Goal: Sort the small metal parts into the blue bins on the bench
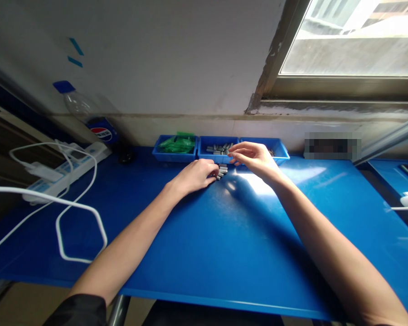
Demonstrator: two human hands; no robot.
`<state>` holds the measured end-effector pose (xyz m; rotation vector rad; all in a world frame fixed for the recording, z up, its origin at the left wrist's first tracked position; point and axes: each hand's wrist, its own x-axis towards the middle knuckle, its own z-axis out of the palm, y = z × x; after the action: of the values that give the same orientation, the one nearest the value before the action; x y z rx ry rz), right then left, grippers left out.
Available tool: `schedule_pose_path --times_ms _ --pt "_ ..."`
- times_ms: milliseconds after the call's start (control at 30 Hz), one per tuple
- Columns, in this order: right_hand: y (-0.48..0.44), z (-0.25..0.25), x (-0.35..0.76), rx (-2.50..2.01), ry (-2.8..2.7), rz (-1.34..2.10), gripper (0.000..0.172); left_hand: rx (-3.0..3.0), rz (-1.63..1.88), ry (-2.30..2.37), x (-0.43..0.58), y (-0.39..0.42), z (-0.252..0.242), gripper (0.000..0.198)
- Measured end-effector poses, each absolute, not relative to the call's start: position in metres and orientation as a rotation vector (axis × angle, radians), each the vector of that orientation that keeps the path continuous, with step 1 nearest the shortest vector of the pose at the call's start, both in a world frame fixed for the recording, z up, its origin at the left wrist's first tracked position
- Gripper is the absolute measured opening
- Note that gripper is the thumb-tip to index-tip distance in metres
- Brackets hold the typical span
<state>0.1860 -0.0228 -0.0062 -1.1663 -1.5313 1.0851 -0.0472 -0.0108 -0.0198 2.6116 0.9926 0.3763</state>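
Note:
My left hand [201, 174] rests on the blue table with its fingers curled at a small row of short silvery metal pieces [222, 170]. Its fingertips close around the left end of that row; part of the row is hidden behind them. Just right of it, my right hand [253, 155] hovers at the front right corner of the middle blue bin [218, 158]. Its fingers are stretched out and slightly apart, and I see nothing between them. More metal pieces [217, 149] like these lie inside the middle bin.
A left blue bin [175, 157] contains green plastic bags [177, 144]. The right blue bin [281, 149] is partly behind my right hand. A cola bottle [102, 129] stands by the wall. A power strip [51, 179] and white cables [81, 206] occupy the table's left side.

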Motion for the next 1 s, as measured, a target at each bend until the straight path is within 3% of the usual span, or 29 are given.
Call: schedule_pose_path --times_ms 333,533,667,1000 --pt "-0.024 -0.008 0.186 -1.187 -1.584 1.089 0.022 2.499 0.332 0.993 -0.056 -0.007 -0.019 0.011" --pt "-0.02 -0.012 0.194 -1.221 -1.641 1.128 0.022 2.114 0.771 0.959 -0.05 -0.009 -0.009 0.015" --pt "-0.021 -0.013 0.195 -1.175 -1.68 1.201 0.028 1.867 0.992 0.945 -0.046 -0.009 -0.007 0.029" --pt "-0.03 -0.006 0.189 -1.062 -1.661 1.354 0.05 1.543 0.975 0.998 -0.039 -0.009 -0.012 0.053"
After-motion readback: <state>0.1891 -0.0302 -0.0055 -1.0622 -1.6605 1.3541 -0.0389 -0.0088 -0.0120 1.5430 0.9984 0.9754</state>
